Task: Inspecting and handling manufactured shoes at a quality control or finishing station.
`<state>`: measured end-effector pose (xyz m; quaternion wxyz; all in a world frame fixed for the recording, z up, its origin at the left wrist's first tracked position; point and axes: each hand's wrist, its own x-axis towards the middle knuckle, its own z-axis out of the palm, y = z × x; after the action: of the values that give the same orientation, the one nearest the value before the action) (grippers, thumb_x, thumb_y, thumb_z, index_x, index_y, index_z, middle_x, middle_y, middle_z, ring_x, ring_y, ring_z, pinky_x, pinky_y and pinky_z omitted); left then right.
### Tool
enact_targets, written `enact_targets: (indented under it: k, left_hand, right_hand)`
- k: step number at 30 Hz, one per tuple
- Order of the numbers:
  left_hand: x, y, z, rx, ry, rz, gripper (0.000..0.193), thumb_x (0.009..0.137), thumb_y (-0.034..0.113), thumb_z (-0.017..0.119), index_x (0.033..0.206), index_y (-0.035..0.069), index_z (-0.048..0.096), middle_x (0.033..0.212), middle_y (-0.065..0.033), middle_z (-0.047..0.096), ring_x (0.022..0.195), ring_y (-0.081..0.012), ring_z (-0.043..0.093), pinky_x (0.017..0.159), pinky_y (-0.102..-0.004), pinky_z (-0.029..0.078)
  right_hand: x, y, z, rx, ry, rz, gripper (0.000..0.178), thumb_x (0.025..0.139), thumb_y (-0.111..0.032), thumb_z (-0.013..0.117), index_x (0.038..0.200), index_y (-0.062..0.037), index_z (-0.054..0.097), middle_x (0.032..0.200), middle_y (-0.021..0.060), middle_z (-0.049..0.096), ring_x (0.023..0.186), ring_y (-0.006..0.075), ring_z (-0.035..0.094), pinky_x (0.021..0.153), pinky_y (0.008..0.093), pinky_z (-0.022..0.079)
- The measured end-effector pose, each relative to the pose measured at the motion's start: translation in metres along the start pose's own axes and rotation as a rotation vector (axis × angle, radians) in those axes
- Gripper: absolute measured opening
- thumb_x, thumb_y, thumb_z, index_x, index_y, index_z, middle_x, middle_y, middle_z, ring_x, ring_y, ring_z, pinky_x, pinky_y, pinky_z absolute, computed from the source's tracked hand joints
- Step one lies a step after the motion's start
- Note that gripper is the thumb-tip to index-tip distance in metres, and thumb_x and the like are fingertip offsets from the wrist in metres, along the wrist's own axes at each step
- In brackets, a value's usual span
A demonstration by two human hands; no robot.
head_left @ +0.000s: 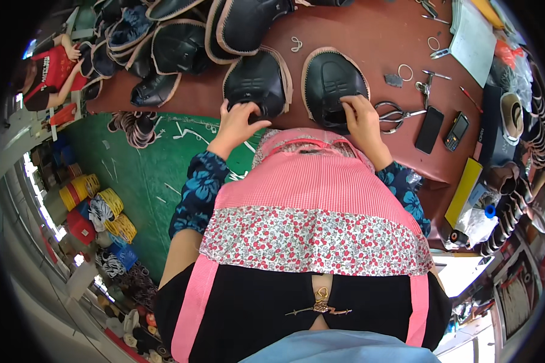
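Two black leather shoes with tan stitched edges lie side by side on the brown table, toes pointing away from me. My left hand [241,126] is at the near end of the left shoe [255,78], fingers bent over its edge and thumb toward the right. At the near end of the right shoe [335,81], my right hand [363,124] has fingers and thumb closed on the rim of the opening. The fingertips of both hands are partly hidden by the shoes.
A pile of black shoes [178,48] covers the table's far left. Right of my right hand lie black-handled scissors [392,118], a black phone [429,130] and a keypad phone [456,131]. White paper [471,45] lies at the far right. Another person [53,69] sits at the left.
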<state>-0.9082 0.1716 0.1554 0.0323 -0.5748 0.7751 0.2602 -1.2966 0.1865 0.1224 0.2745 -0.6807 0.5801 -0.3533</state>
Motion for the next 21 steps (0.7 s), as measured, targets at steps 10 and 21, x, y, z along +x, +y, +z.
enact_targets:
  k: [10,21]
  left_hand:
    - [0.169,-0.040,-0.063,-0.288,0.872,-0.376,0.096,0.074,0.043,0.105,0.146,-0.004,0.062,0.135,-0.0251,0.072,0.121,-0.0446,0.069,0.105,-0.0517,0.054]
    - [0.120,0.086,-0.290,-0.162,0.129,0.723,0.038,0.084,0.015,0.096,0.115,0.002,0.077,0.089,-0.0073,0.057,0.079,-0.0247,0.059,0.069,-0.0381,0.046]
  right_hand:
    - [0.019,-0.021,-0.012,0.037,0.062,0.096,0.014,0.104,-0.004,0.072,0.117,-0.0022,0.078,0.102,0.0171,0.075,0.085,0.0327,0.073,0.075,0.0378,0.057]
    - [0.138,-0.131,-0.116,-0.210,0.188,-0.327,0.091,0.085,-0.027,0.097,0.163,-0.0044,0.054,0.164,0.0198,0.056,0.150,0.0442,0.053,0.121,0.0445,0.047]
